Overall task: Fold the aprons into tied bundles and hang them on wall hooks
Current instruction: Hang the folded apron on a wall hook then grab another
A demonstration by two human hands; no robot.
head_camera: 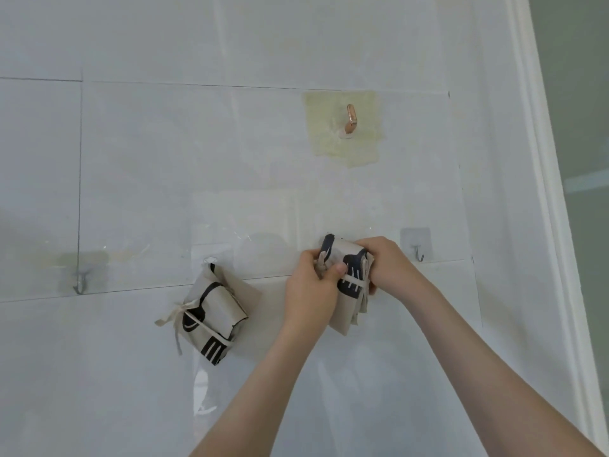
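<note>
Both hands hold one folded apron bundle (pixel 351 282) against the wall (pixel 148 159), directly below the copper hook (pixel 350 122). The left hand (pixel 313 285) pinches the tie and the right hand (pixel 385 262) curls over the top corner. The bundle's long axis is near upright. Its black print cannot be read as words. A second tied bundle (pixel 211 315) hangs tilted, below-left of the copper hook. A small grey hook (pixel 418 253) sits below-right of it, uncovered.

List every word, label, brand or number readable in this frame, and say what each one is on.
None can be read.
The hanging apron bundle and the held apron bundle carry only black printed shapes, no letters.
The copper hook bears no visible marking.
</note>
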